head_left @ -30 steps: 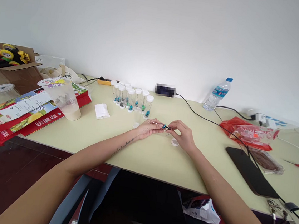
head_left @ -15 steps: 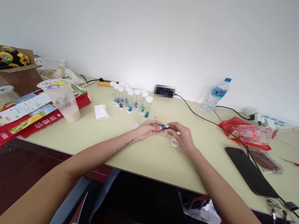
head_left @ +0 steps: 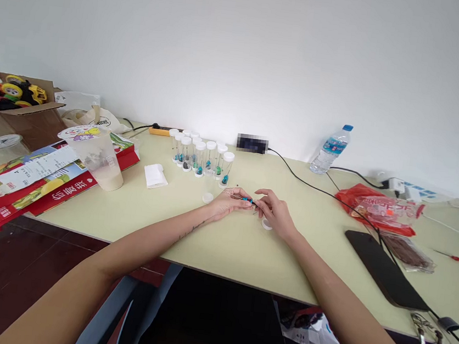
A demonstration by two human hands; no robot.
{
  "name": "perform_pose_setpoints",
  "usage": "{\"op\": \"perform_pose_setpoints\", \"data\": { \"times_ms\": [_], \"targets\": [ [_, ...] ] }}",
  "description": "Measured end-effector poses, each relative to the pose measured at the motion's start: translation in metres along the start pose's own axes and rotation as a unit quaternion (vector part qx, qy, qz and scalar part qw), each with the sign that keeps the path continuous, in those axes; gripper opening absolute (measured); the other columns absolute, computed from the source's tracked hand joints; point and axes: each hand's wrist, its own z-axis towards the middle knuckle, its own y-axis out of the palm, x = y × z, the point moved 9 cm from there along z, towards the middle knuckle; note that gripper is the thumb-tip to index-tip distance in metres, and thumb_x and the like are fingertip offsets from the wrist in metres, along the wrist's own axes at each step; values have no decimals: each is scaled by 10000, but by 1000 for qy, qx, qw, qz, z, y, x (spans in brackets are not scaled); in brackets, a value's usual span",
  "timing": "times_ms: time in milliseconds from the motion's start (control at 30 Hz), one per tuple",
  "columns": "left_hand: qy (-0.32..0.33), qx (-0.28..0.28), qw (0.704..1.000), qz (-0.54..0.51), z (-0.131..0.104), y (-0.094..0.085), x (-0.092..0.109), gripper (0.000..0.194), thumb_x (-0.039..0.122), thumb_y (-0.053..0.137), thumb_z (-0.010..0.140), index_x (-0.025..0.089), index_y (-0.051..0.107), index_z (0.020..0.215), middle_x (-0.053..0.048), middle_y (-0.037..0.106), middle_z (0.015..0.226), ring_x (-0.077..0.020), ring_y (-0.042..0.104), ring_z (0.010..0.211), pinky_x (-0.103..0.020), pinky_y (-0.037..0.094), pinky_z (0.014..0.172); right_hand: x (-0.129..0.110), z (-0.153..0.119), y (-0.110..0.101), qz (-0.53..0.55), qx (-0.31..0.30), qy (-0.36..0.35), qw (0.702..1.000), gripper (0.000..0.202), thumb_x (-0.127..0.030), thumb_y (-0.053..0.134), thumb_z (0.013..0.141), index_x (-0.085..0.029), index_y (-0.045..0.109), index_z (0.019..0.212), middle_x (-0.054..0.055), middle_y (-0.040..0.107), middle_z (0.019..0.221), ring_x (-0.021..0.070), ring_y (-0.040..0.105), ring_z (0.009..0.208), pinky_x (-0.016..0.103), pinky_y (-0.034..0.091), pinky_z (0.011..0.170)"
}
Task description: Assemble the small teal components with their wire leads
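Note:
Over the middle of the table, my left hand (head_left: 226,205) is closed on a small blue beaded piece (head_left: 247,199) with a thin strand running from it. My right hand (head_left: 277,215) meets it from the right, thumb and fingertips pinched at the piece's right end, where a thin dark strand shows. Fingers partly hide the piece. Just under my right hand lies a round white cap (head_left: 267,225). Beyond my left hand, an uncapped clear tube (head_left: 209,179) stands near another white disc (head_left: 207,197). Several white-capped clear tubes (head_left: 200,160) holding blue-green pieces are grouped behind.
A folded white tissue (head_left: 155,176), a drink cup (head_left: 104,163) and a red bag (head_left: 62,189) lie to the left. Near the wall are a phone (head_left: 252,144) and a water bottle (head_left: 331,150). A black phone (head_left: 384,268) and red plastic bag (head_left: 378,208) sit right.
My right fingertips have shifted slightly on the blue beaded piece, and the dark bit seen between my hands is less visible. The whole view has tilted a little.

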Motion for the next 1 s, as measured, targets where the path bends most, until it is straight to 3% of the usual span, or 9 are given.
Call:
{"op": "perform_pose_setpoints", "data": {
  "times_ms": [400, 533, 633, 700, 800, 900, 1000],
  "targets": [
    [50, 37, 997, 52, 2, -8, 5, 255, 195, 732, 565, 128, 592, 768, -33, 634, 788, -148, 603, 779, -357, 411, 828, 0, 0, 7, -10, -33, 10, 999, 265, -383, 327, 889, -252, 405, 1105, -11, 596, 688, 156, 592, 671, 298, 459, 655],
    [49, 65, 996, 27, 3, -15, 4, 261, 181, 738, 552, 117, 591, 758, -33, 630, 778, -149, 609, 774, -370, 418, 845, -2, 1, 10, -35, -46, 8, 998, 273, -349, 293, 901, -253, 373, 1144, 6, 610, 786, 147, 579, 662, 297, 459, 649],
    [39, 86, 995, -5, 4, -18, 3, 263, 174, 745, 545, 109, 589, 747, -38, 637, 762, -151, 616, 771, -382, 420, 866, -4, 3, 1, -102, -28, 5, 994, 274, -328, 279, 906, -255, 378, 1151, 18, 612, 833, 153, 582, 696, 293, 452, 666],
    [33, 98, 995, -15, 3, -19, 3, 271, 171, 752, 534, 106, 589, 740, -39, 641, 749, -151, 622, 757, -386, 421, 872, -3, 4, -18, -190, 3, 10, 982, 272, -340, 296, 899, -246, 425, 1120, 40, 614, 900, 175, 583, 775, 304, 441, 698],
    [24, 96, 995, -14, 3, -19, 2, 282, 170, 761, 517, 104, 593, 734, -40, 646, 744, -154, 627, 752, -389, 423, 874, 12, -7, -67, -327, 59, 65, 941, 318, -396, 357, 867, -204, 488, 1083, 99, 578, 1068, 232, 550, 941, 345, 409, 792],
    [27, 87, 996, -13, 5, -18, 1, 274, 170, 761, 519, 105, 593, 726, -40, 646, 747, -157, 629, 760, -392, 424, 874, 51, -42, -131, -432, 80, 205, 875, 482, -483, 338, 842, -128, 491, 1129, 188, 554, 1092, 314, 518, 998, 409, 384, 805],
    [26, 79, 996, -6, 6, -19, -2, 272, 167, 756, 528, 108, 594, 738, -42, 648, 759, -162, 630, 771, -399, 421, 878, 103, -96, -189, -461, 70, 380, 798, 672, -561, 186, 841, -51, 504, 1141, 276, 523, 1087, 396, 498, 996, 468, 373, 743]
  ]
}}
